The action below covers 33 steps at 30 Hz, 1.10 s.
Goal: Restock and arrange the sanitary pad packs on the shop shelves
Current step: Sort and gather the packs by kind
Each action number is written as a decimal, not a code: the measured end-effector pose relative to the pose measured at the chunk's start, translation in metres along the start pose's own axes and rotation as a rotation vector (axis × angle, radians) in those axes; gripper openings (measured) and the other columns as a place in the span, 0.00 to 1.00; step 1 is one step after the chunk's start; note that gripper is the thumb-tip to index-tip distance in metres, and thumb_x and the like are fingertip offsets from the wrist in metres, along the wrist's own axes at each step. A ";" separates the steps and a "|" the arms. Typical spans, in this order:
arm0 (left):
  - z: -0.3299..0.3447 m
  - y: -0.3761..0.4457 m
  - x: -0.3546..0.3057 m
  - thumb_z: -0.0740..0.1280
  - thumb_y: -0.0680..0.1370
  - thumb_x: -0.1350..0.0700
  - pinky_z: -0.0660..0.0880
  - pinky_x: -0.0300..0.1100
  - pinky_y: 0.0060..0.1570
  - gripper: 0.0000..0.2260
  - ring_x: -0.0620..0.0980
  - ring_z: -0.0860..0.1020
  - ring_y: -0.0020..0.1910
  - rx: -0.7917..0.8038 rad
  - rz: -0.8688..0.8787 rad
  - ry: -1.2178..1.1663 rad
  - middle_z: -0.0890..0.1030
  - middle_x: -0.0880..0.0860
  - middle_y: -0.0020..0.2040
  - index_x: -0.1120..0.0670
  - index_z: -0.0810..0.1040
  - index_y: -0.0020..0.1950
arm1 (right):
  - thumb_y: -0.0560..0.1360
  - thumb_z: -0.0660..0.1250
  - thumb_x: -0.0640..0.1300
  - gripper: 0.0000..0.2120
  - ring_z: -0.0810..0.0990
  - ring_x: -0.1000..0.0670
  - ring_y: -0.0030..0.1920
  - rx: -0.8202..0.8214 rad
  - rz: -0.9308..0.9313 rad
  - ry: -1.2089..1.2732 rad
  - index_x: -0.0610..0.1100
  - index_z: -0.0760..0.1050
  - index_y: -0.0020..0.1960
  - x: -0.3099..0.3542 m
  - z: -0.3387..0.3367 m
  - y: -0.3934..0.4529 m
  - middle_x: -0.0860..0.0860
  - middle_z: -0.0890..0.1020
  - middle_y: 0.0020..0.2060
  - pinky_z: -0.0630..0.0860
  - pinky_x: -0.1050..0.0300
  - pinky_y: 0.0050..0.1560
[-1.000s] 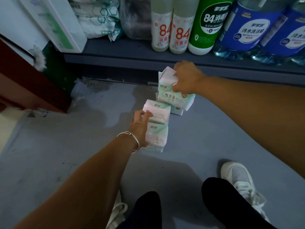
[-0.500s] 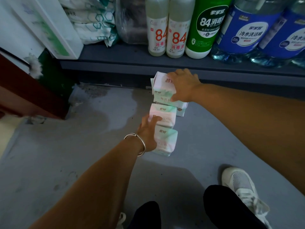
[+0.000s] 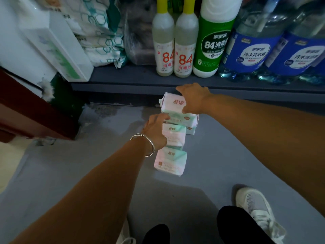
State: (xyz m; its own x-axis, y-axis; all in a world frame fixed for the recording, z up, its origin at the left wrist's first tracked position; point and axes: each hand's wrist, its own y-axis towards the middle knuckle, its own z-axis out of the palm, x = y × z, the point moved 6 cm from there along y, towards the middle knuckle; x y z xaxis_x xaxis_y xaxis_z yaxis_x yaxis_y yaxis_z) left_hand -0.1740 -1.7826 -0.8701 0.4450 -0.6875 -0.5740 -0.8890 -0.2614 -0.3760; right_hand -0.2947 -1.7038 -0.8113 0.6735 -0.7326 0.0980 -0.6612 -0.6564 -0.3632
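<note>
The sanitary pad packs [image 3: 173, 138] are lying in a short row on the floor [image 3: 70, 173] just in front of the bottom shelf [image 3: 133, 81], none of them yet on it. The right hand [image 3: 194, 98] is gripping the top pack [image 3: 173, 104] nearest the shelf, fingers curled over its far edge, while the left hand [image 3: 156, 129] is curling round the middle pack [image 3: 174, 135]. I judge restocking is barely begun: every pack here is waiting to be lifted and arranged.

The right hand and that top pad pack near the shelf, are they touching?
Touching. The head view shows the right hand lying over the top pad pack, thumb against its front.
</note>
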 end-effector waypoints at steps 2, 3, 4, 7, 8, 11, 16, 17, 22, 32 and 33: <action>-0.017 0.000 -0.012 0.65 0.69 0.70 0.71 0.43 0.55 0.31 0.54 0.67 0.63 -0.040 0.027 0.011 0.65 0.52 0.66 0.49 0.63 0.68 | 0.74 0.69 0.44 0.32 0.67 0.42 0.68 -0.003 -0.045 0.050 0.44 0.60 0.74 0.002 -0.017 -0.006 0.43 0.68 0.69 0.67 0.46 0.66; -0.026 0.000 -0.020 0.65 0.69 0.70 0.70 0.41 0.54 0.30 0.53 0.68 0.63 -0.051 0.044 -0.002 0.67 0.53 0.64 0.50 0.64 0.68 | 0.74 0.69 0.44 0.30 0.69 0.42 0.67 -0.017 -0.066 0.071 0.42 0.62 0.72 0.003 -0.029 -0.011 0.42 0.69 0.68 0.69 0.48 0.65; -0.036 -0.001 -0.030 0.66 0.69 0.70 0.70 0.42 0.55 0.29 0.53 0.69 0.62 -0.060 0.065 -0.020 0.68 0.54 0.62 0.51 0.66 0.67 | 0.74 0.69 0.43 0.28 0.70 0.42 0.65 -0.041 -0.081 0.084 0.41 0.64 0.71 0.003 -0.043 -0.016 0.42 0.70 0.67 0.70 0.50 0.64; -0.072 -0.006 -0.065 0.68 0.69 0.68 0.70 0.37 0.55 0.25 0.53 0.72 0.59 -0.104 0.135 -0.044 0.71 0.56 0.60 0.54 0.69 0.64 | 0.74 0.68 0.42 0.26 0.71 0.43 0.65 -0.127 -0.102 0.094 0.40 0.66 0.71 0.002 -0.095 -0.036 0.41 0.71 0.67 0.68 0.56 0.63; -0.087 -0.007 -0.079 0.68 0.69 0.68 0.68 0.33 0.52 0.24 0.52 0.73 0.58 -0.117 0.160 -0.038 0.71 0.56 0.60 0.55 0.70 0.64 | 0.75 0.68 0.41 0.25 0.71 0.43 0.65 -0.148 -0.105 0.082 0.40 0.66 0.70 0.002 -0.115 -0.043 0.42 0.72 0.66 0.68 0.57 0.62; -0.133 -0.013 -0.128 0.66 0.71 0.69 0.64 0.28 0.47 0.23 0.50 0.72 0.55 -0.155 0.245 -0.012 0.70 0.56 0.58 0.59 0.70 0.64 | 0.74 0.68 0.42 0.24 0.73 0.44 0.63 -0.222 -0.095 0.057 0.41 0.68 0.69 -0.006 -0.176 -0.063 0.43 0.74 0.64 0.69 0.55 0.61; -0.218 -0.026 -0.220 0.67 0.70 0.69 0.67 0.32 0.47 0.19 0.53 0.75 0.52 -0.312 0.393 0.063 0.75 0.58 0.55 0.61 0.73 0.61 | 0.73 0.70 0.43 0.24 0.73 0.45 0.63 -0.344 -0.088 0.057 0.41 0.70 0.68 -0.028 -0.281 -0.111 0.44 0.77 0.62 0.68 0.57 0.61; -0.233 -0.030 -0.239 0.67 0.71 0.68 0.67 0.32 0.47 0.19 0.52 0.75 0.51 -0.328 0.419 0.068 0.75 0.56 0.54 0.61 0.73 0.61 | 0.73 0.70 0.43 0.24 0.73 0.45 0.63 -0.376 -0.089 0.049 0.41 0.70 0.68 -0.032 -0.300 -0.122 0.44 0.77 0.62 0.68 0.57 0.62; -0.289 -0.049 -0.311 0.70 0.72 0.63 0.72 0.36 0.51 0.17 0.50 0.76 0.51 -0.393 0.504 0.097 0.75 0.52 0.52 0.57 0.73 0.60 | 0.73 0.69 0.40 0.20 0.76 0.46 0.60 -0.516 -0.070 0.060 0.40 0.73 0.65 -0.050 -0.371 -0.168 0.44 0.79 0.59 0.70 0.58 0.60; -0.363 -0.012 -0.369 0.69 0.74 0.57 0.70 0.38 0.54 0.17 0.51 0.75 0.55 -0.501 0.591 0.263 0.75 0.55 0.58 0.56 0.73 0.62 | 0.73 0.71 0.39 0.20 0.77 0.45 0.58 -0.695 0.074 0.069 0.39 0.74 0.63 -0.096 -0.451 -0.151 0.43 0.79 0.57 0.74 0.52 0.60; -0.366 -0.005 -0.373 0.69 0.75 0.57 0.69 0.37 0.54 0.17 0.51 0.75 0.56 -0.502 0.596 0.274 0.75 0.55 0.58 0.56 0.72 0.62 | 0.73 0.71 0.39 0.20 0.77 0.44 0.58 -0.698 0.095 0.062 0.39 0.74 0.64 -0.103 -0.457 -0.145 0.43 0.79 0.58 0.73 0.52 0.61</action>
State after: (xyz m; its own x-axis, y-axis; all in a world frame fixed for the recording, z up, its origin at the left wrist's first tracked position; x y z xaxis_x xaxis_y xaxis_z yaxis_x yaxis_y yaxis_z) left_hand -0.3758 -1.7730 -0.3874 -0.1006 -0.9305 -0.3522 -0.9391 -0.0281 0.3426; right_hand -0.4192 -1.6156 -0.3459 0.5961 -0.7877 0.1555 -0.7876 -0.5359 0.3040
